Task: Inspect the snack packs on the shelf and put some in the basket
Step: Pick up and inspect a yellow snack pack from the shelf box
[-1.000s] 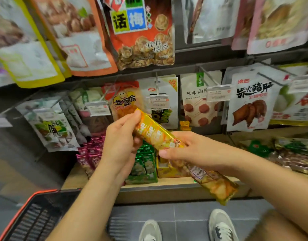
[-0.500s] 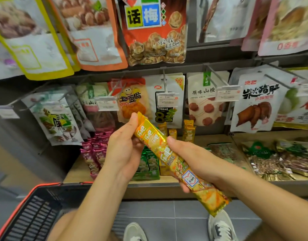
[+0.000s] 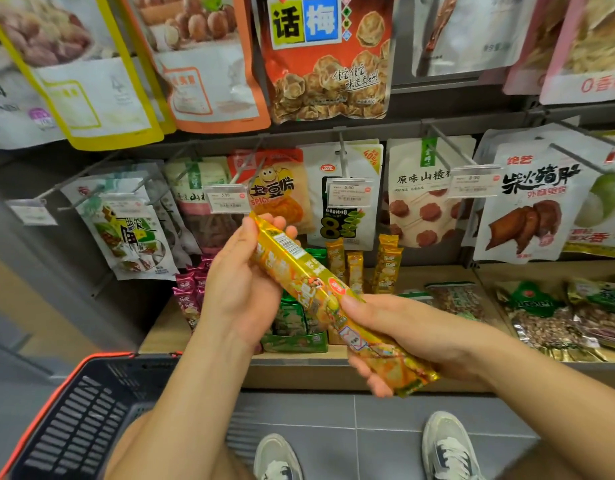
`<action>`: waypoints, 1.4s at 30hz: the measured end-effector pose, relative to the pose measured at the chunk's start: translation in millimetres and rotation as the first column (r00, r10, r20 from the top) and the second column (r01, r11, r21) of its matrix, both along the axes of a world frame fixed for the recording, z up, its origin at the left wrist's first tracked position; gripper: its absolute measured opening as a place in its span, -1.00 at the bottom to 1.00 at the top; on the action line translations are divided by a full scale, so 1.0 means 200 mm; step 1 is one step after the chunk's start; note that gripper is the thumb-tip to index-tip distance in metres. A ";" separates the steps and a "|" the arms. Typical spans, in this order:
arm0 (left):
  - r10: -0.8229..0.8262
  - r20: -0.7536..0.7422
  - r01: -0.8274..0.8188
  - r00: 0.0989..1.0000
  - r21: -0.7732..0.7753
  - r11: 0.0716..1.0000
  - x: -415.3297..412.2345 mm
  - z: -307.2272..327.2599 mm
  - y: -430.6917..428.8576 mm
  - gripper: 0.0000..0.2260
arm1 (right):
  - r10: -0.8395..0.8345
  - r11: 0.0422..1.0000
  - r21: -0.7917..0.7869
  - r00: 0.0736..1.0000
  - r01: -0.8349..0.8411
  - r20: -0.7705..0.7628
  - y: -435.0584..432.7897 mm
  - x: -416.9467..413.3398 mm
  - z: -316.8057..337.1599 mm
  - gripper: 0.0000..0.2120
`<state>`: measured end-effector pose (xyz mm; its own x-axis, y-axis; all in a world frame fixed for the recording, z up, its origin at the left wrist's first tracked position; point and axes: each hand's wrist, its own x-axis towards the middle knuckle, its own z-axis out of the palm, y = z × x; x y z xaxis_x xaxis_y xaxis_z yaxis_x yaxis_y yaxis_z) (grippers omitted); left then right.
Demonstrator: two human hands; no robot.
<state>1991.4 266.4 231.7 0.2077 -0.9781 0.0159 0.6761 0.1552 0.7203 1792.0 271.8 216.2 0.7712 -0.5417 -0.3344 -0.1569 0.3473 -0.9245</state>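
head view: person holds one long yellow snack pack (image 3: 309, 275) slantwise in both hands, in front of the shelf (image 3: 160, 337) and up-right of the basket (image 3: 91, 420). left hand (image 3: 240, 289) grips the upper end, fingers curled round behind it. right hand (image 3: 413, 337) grips the lower half, thumb on top, fingers wrapped under. barcode side faces up near the top end.

progress, my read: inspect step is under way on this pack. no pack shows in the part of the basket in view, so the putting-in looks not yet done; most of the task is left.

materials: pack is glossy foil film, slim tube shape, crimped flat ends, looks light and a bit slippery. basket is dark slotted hard plastic with a red rim. shelf ledge is pale wood-look board. more yellow packs (image 3: 385, 268) stand upright at the back of it, green packs (image 3: 292, 323) in a tray and magenta packs (image 3: 190, 292) beside them. flat soft pouches (image 3: 528, 202) hang on metal pegs above, with clear price tags (image 3: 349, 195). floor is grey tile.
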 end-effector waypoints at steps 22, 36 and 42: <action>0.163 0.221 -0.180 0.962 0.057 0.982 0.08 -0.02 0.00 -0.82 | -0.093 0.936 -0.349 0.991 0.052 -0.100 -0.04 -0.03 0.00 -0.59; 0.025 0.700 -0.184 0.713 0.153 0.971 0.26 -0.03 0.02 -0.67 | -0.453 0.870 -0.120 0.872 0.478 0.186 -0.16 -0.20 0.00 -0.57; -0.165 0.944 -0.070 0.284 0.192 0.979 0.30 -0.07 0.06 -0.79 | -0.578 0.767 -0.165 0.780 0.620 0.241 -0.19 -0.23 -0.02 -0.70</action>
